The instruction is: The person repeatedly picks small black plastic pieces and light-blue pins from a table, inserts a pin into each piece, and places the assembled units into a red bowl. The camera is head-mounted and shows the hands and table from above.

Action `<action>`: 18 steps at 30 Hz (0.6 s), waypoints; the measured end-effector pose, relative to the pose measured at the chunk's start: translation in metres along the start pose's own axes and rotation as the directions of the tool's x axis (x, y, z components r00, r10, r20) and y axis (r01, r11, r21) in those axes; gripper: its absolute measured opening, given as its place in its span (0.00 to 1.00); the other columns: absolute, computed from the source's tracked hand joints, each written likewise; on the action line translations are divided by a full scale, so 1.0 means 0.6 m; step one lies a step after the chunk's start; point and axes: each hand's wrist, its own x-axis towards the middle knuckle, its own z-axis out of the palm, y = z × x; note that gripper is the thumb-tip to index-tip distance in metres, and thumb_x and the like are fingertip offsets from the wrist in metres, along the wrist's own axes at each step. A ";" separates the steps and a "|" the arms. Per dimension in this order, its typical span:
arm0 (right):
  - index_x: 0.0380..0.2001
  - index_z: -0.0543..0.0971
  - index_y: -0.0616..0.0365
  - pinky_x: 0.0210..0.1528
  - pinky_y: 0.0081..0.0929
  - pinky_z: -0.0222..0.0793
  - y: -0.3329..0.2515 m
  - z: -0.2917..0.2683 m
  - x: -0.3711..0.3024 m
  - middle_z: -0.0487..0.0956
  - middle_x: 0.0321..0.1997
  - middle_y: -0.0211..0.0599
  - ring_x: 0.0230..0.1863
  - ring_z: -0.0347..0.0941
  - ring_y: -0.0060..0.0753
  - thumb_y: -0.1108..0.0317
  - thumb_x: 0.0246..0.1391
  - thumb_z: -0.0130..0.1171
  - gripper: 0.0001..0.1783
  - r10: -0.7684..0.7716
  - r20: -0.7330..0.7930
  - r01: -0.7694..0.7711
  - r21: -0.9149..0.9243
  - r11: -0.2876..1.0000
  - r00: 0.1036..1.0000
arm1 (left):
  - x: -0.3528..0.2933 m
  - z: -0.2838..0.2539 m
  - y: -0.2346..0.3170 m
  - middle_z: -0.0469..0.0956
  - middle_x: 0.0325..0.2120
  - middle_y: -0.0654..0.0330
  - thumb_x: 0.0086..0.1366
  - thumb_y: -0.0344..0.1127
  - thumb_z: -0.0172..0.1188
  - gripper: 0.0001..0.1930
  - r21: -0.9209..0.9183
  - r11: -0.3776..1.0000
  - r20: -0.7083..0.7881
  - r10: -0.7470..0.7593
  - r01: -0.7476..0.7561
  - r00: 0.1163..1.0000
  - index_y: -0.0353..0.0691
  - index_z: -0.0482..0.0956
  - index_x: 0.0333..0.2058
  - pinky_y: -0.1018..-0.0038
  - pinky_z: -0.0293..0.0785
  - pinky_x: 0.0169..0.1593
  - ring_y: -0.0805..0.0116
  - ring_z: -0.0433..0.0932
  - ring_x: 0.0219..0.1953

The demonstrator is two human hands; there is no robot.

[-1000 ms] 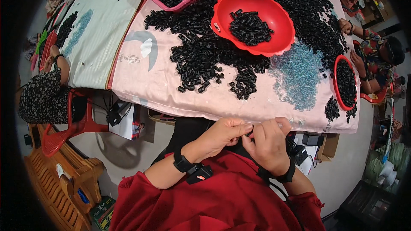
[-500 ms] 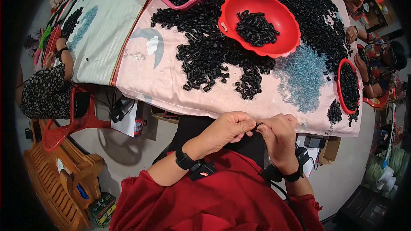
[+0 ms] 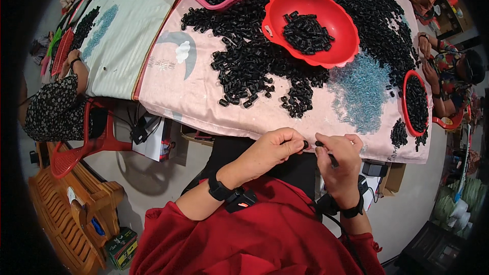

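Just off the table's near edge, my left hand (image 3: 277,148) pinches a small black plastic piece (image 3: 305,144) between thumb and fingertips. A short gap to its right, my right hand (image 3: 342,159) pinches another small black part (image 3: 319,143), and a further dark piece (image 3: 333,161) shows under its curled fingers. The two hands are apart. Beyond them on the pink cloth (image 3: 204,112) lie a spread of loose black pieces (image 3: 237,71) and a heap of small clear-blue parts (image 3: 361,91). A red scalloped bowl (image 3: 338,25) with black pieces in it sits on the spread.
At the back stands a pink basket (image 3: 219,5) full of black pieces. A red round basket (image 3: 405,103) of them stands at the right edge. Co-workers sit at the left (image 3: 56,102) and right (image 3: 448,79). A red chair (image 3: 109,140) and wooden bench (image 3: 66,214) are at left.
My hands have drawn apart from where they met. A small black piece now shows in each hand's fingertips. The right hand has moved slightly right.
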 end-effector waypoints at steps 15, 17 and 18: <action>0.50 0.84 0.53 0.53 0.37 0.59 -0.012 0.004 0.004 0.83 0.38 0.30 0.42 0.79 0.36 0.81 0.49 0.68 0.23 0.005 0.074 -0.008 0.035 0.999 0.997 | 0.000 0.007 -0.007 0.77 0.38 0.73 0.80 0.42 0.58 0.14 0.048 0.996 0.004 0.071 -0.071 0.998 0.36 0.81 0.48 0.84 0.69 0.43 0.86 0.69 0.39; 0.51 0.84 0.53 0.52 0.37 0.59 -0.010 0.004 0.002 0.83 0.38 0.30 0.42 0.79 0.36 0.82 0.49 0.68 0.24 -0.004 0.073 0.002 0.034 0.999 0.997 | 0.000 0.006 -0.008 0.77 0.38 0.73 0.80 0.42 0.58 0.14 0.046 0.997 0.007 0.067 -0.067 0.998 0.36 0.81 0.48 0.84 0.69 0.44 0.86 0.69 0.40; 0.52 0.84 0.53 0.52 0.37 0.59 -0.007 0.004 0.001 0.83 0.38 0.30 0.41 0.79 0.36 0.82 0.49 0.68 0.25 -0.007 0.077 0.005 0.022 1.000 0.997 | 0.000 0.007 -0.008 0.77 0.38 0.73 0.80 0.42 0.58 0.14 0.049 0.997 0.005 0.062 -0.062 0.998 0.36 0.81 0.48 0.84 0.69 0.44 0.86 0.70 0.40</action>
